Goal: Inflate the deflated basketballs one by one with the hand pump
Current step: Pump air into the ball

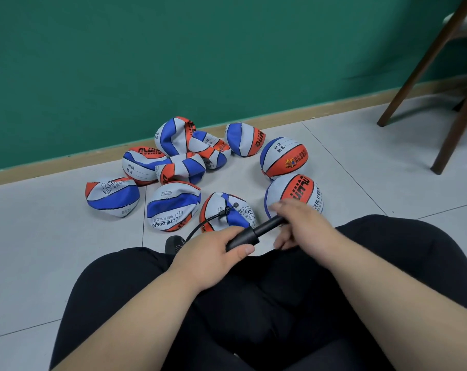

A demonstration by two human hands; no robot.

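Black plastic, the hand pump lies slantwise above the person's lap, its thick barrel low on the left and its thinner rod drawn out to the upper right. The left hand is wrapped round the barrel, thumb across the top. The right hand, blurred, is curled over the far end of the rod, which disappears into it.

A thin black hose curves from the barrel's near end up onto a deflated basketball lying on the floor just in front of the knees; the hose tip rests on its sunken top panel.

Two basketballs stand round and full at the right: one farther off, one just behind the right hand. They sit just beside each other.

The other deflated balls, all red, white and blue, lie crumpled and loose on the pale floor tiles, some overlapping, the farthest against the wooden skirting board under a green wall.

Black trousers cover the crossed legs. Dark wooden chair legs stand at the far right, well apart from the balls.
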